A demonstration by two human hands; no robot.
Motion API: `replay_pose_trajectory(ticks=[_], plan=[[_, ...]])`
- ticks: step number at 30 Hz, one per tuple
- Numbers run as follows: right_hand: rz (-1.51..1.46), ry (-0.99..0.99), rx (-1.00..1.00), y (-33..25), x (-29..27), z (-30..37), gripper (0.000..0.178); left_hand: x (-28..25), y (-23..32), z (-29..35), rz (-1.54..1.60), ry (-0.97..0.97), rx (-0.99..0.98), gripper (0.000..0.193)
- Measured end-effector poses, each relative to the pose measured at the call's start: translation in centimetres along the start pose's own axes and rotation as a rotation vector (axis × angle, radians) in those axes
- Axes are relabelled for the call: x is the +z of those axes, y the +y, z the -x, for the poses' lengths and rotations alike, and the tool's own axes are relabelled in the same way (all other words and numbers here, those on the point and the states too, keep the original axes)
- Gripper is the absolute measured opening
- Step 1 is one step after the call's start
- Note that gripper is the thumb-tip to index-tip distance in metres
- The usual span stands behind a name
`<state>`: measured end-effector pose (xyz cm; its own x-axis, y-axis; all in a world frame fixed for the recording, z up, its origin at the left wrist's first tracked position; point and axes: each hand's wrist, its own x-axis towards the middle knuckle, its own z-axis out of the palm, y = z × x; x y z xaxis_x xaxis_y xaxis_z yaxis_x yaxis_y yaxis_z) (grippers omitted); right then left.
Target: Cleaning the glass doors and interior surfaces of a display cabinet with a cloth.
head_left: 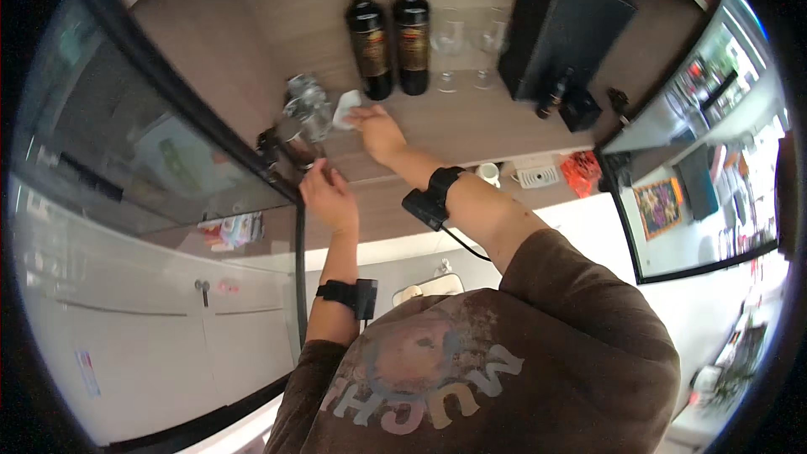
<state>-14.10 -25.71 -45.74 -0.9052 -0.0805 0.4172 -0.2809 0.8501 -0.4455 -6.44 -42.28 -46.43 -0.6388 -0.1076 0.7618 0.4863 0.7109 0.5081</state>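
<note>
My right hand (380, 133) reaches onto the wooden shelf, its fingers closed on the edge of a small white cloth-like piece (346, 109). Blur keeps me from telling exactly what that piece is. Lower and to the left, my left hand (329, 196) has its fingers apart. Its fingertips are at the lower edge of a dark, see-through glass (296, 145), and I see no firm grip on it. Beyond this glass stands a shiny clear glass object (308, 107), smeared by motion. Two dark wine bottles (368, 42) stand upright behind my right hand.
Two stemmed glasses (448, 46) and a black case (567, 29) stand right of the bottles. A small black box (580, 109) sits near the shelf's right end. Glass cabinet doors hang open: left door (168, 160), right door (685, 202). Below lie a white cup (487, 173) and red bag (580, 172).
</note>
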Motion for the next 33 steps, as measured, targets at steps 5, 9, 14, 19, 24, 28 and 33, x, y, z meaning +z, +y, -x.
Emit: replay_pose_trajectory(ticks=[5,9,14,19,24,28,33], plan=[[0.243,-0.007,-0.119,-0.2,-3.7,5.2,0.049,-0.9,0.3,0.9,0.120,-0.019,-0.057,0.025],[0.412,0.058,0.089,5.9,-8.1,10.5,0.053,-2.0,0.7,2.8,0.130,-0.123,0.024,0.024],[0.534,0.170,0.354,12.2,-14.9,17.2,0.053,-2.2,2.0,4.3,0.222,-0.212,0.099,0.020],[0.660,0.221,0.368,11.2,-15.6,17.7,0.041,-1.2,3.3,4.0,0.278,-0.239,0.147,0.019],[0.270,0.215,-0.047,4.1,-8.7,14.4,0.039,1.8,9.3,2.4,0.364,-0.296,0.170,0.018],[0.168,0.142,-0.138,4.5,-9.7,15.5,0.040,6.5,17.1,0.0,0.550,-0.344,0.332,0.015],[0.298,0.154,0.072,9.7,-14.1,20.2,0.041,14.1,24.4,-0.7,0.705,-0.726,0.325,0.037]])
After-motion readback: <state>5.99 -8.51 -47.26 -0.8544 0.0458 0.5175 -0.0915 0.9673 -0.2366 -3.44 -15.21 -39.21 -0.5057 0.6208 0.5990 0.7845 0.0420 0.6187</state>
